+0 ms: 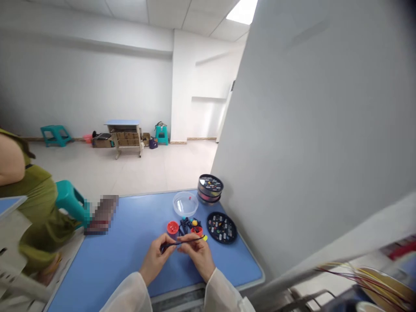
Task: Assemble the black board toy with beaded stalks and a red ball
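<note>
My left hand [156, 256] and my right hand [199, 255] are close together over the near part of the blue table [130, 242]. Both pinch a thin dark cord [178, 243], stretched between the fingertips. Its far end reaches past my right fingers toward a small yellow piece [205, 238]. Just beyond the hands stands a red cup [172, 227] with small bits in it. A second red cup [196, 230] is partly hidden by my right hand. Several dark pieces [185, 225] and a yellow-orange ball [194, 222] lie between and around the cups.
A clear round dish [185, 205] sits behind the cups. Right of it are a stack of round boxes [210, 189] and a black patterned lid [222, 227]. A grey wall [292, 130] borders the table's right. At left, a person [42, 195] sits near a teal stool [69, 200].
</note>
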A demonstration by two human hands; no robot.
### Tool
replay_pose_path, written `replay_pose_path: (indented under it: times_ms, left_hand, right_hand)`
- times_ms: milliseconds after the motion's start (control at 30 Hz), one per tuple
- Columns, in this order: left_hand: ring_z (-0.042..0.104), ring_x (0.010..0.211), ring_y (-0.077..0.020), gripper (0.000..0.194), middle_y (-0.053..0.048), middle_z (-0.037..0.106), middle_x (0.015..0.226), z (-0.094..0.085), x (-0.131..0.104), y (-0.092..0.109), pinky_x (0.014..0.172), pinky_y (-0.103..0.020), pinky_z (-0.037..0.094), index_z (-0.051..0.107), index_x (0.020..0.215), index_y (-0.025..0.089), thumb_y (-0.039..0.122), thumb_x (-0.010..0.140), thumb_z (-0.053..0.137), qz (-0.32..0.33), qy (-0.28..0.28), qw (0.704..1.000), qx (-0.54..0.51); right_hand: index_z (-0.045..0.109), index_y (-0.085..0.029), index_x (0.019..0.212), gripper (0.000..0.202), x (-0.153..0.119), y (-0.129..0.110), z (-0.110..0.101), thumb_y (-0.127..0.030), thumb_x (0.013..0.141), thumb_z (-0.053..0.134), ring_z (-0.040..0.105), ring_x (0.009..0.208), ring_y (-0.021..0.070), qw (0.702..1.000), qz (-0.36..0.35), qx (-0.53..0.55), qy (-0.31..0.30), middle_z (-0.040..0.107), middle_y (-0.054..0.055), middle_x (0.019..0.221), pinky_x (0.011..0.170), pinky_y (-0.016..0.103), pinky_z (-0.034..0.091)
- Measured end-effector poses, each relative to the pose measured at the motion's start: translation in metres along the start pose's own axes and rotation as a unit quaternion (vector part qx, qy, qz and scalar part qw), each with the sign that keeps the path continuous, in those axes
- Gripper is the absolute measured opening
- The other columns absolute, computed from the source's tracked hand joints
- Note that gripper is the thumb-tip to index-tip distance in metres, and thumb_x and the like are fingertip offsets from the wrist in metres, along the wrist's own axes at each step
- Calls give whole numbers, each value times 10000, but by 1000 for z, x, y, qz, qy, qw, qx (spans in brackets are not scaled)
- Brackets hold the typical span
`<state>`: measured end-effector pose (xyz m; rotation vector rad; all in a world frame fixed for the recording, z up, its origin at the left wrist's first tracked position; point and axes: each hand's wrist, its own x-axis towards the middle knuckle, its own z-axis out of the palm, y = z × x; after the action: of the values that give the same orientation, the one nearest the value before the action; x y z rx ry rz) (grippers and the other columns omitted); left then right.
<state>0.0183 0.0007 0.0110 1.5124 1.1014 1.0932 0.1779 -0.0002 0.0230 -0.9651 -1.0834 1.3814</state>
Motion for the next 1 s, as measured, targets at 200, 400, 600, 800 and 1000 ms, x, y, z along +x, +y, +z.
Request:
replay_pose_path:
  times_ms: [200,400,600,800,1000]
  left_hand:
    - [551,670,-137,238,0,574,744,40,15,29,657,-250,459,568,950,198,412,849,542,39,-34,996,-70]
    - [643,837,-187,274,-69,672,951,111,74,70,769,-320,512,619,1076,185,290,852,501,101,-49,991,-66]
    - [639,819,-193,188,-59,682,849,148,117,73,775,-318,508,725,802,187,202,785,539,144,-20,989,35]
    - [646,845,-189,199,-43,703,866,151,120,61,813,-322,488,702,828,204,180,800,507,134,-23,988,72]
    - [669,783,-174,180,3,725,803,160,114,52,736,-288,496,640,896,235,162,797,508,114,-49,988,91]
  right_hand:
    - [680,-205,759,303,-21,-18,-38,-438,603,793,666,574,191,982,-87,12,165,689,2,607,609,311,541]
    - [675,-211,839,312,-26,-47,-98,-415,626,778,694,712,212,929,-191,0,316,735,33,805,689,325,564]
    - [676,-190,806,331,-12,-54,-126,-411,592,795,701,725,211,920,-200,9,336,743,25,805,721,324,565]
    - [681,-199,815,323,-4,-46,-132,-414,598,785,707,730,217,923,-192,7,334,747,26,814,724,325,566]
    - [672,-204,834,302,-5,-42,-132,-411,634,762,708,721,211,921,-203,3,332,747,25,825,704,321,569]
